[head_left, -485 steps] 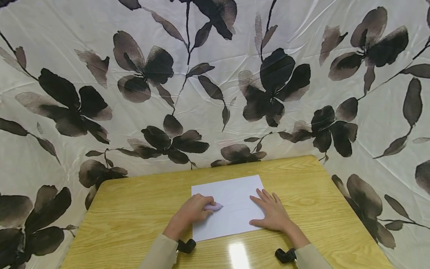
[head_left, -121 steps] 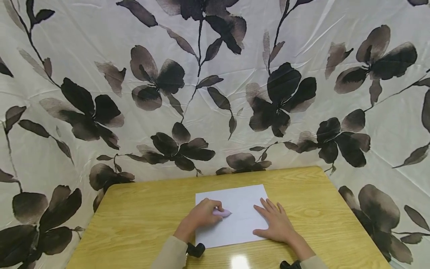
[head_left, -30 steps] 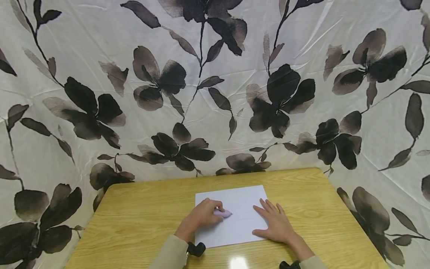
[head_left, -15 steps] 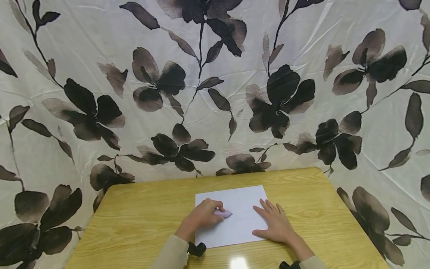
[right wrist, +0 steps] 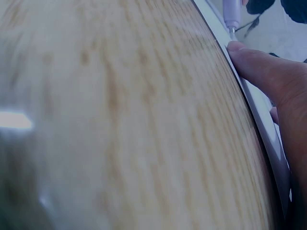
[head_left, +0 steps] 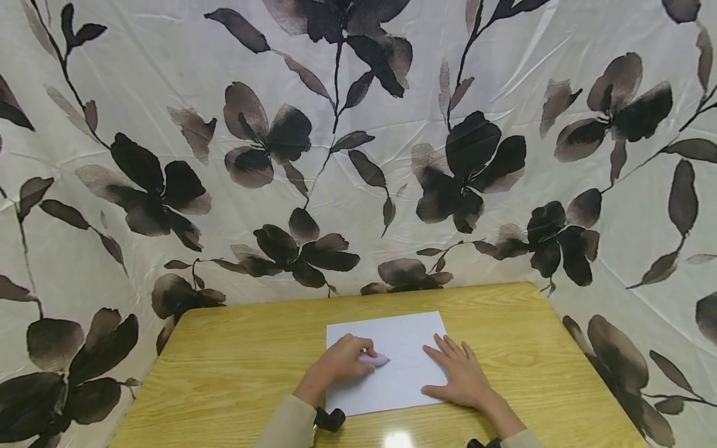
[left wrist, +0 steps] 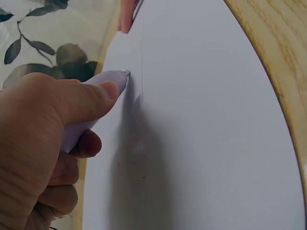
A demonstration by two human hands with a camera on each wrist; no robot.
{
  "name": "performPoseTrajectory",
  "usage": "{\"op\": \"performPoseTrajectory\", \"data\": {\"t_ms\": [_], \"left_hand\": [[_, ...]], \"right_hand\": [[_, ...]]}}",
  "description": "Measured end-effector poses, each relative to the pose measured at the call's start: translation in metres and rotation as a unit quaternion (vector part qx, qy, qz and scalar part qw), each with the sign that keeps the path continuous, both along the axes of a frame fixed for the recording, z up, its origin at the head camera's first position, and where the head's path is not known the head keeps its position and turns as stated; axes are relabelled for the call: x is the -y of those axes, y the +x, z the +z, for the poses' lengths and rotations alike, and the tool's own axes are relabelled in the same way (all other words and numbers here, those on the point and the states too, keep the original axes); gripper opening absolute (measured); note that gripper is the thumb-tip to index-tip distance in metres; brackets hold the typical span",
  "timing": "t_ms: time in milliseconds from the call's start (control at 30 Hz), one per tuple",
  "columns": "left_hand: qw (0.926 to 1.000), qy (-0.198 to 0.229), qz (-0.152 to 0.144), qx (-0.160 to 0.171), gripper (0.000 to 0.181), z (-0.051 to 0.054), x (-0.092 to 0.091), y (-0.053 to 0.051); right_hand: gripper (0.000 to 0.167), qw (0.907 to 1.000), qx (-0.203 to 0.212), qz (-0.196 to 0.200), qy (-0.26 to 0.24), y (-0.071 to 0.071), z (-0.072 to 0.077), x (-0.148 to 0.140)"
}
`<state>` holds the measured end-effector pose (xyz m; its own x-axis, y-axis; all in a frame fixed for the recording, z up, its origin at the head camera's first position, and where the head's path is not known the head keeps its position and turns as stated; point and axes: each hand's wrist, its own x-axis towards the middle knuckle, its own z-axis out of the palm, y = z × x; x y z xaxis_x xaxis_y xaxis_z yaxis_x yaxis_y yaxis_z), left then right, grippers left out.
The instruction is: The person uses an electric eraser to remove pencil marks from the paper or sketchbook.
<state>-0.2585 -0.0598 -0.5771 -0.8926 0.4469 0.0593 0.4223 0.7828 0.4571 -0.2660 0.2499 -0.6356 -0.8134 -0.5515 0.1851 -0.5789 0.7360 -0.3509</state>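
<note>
White paper (head_left: pixel 399 381) is lying flat on a wooden table (head_left: pixel 235 367), before a floral cloth (head_left: pixel 358 186) that is filling most of the head view with dark blossoms and leaves; the table is spreading across the lower part, its far corners rounding off, and is catching a bright reflection (head_left: pixel 397 439) near the bottom; the paper is resting around the middle of the tabletop, slightly turned; a left sleeve (head_left: pixel 288 423) and a right sleeve (head_left: pixel 521 439), both pale, are coming in from below; the right hand (head_left: pixel 460 375) is resting on the paper's right side, its fingers spreading well apart, its thumb lying by the near edge; the left hand (head_left: pixel 340 363) is reaching over the left side, its fingers curling round a lilac tool (head_left: pixel 374 359) and its thumb pressing on top; a black wrist device (head_left: pixel 330 420) is sitting by the left wrist; the tool is pointing towards the right hand; its small metal tip (left wrist: pixel 127 74) is showing just beside a faint line (left wrist: pixel 142 52) on the paper, and whether it is touching the surface I cannot tell.
</note>
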Motion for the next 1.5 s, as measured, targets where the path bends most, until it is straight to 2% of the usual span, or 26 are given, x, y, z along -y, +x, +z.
{"op": "performPoseTrajectory", "data": {"t_ms": [200, 433, 667, 800, 1000, 1167, 1333, 1500], "left_hand": [[1.0, -0.001, -0.001, -0.005, 0.012, -0.0016, -0.0022, 0.001], [0.9998, -0.003, 0.017, 0.014, 0.012, -0.0016, -0.0014, 0.0001], [0.9998, 0.001, 0.016, 0.011, 0.012, -0.0018, -0.001, -0.0021], [0.9999, -0.004, 0.006, 0.009, 0.012, -0.0034, -0.0015, -0.0021], [0.9997, -0.01, 0.022, 0.01, 0.013, -0.003, 0.0005, -0.0025], [0.9999, -0.013, 0.005, 0.01, 0.012, -0.0017, -0.0018, -0.0024], [0.9998, -0.011, 0.017, 0.004, 0.012, 0.0002, -0.0002, -0.0034], [0.9997, -0.007, 0.016, 0.014, 0.012, 0.0, 0.0018, -0.0037]], "right_hand": [[0.092, 1.0, -0.001, -0.001, -0.001, -0.0007, -0.0027, -0.0002], [0.091, 1.0, 0.005, 0.002, 0.003, -0.0011, -0.0053, -0.0005], [0.091, 1.0, 0.004, 0.003, -0.003, 0.0001, -0.0031, 0.0002], [0.091, 1.0, 0.004, 0.001, -0.001, 0.0011, -0.0025, 0.0002], [0.091, 1.0, 0.006, 0.0, 0.0, 0.0012, -0.0036, 0.0002], [0.091, 1.0, 0.003, -0.002, 0.002, 0.0012, -0.0048, 0.0002], [0.091, 1.0, 0.001, 0.0, -0.004, -0.0002, -0.0029, 0.0011], [0.09, 1.0, 0.004, 0.002, -0.005, 0.0, -0.0003, 0.0002]]}}
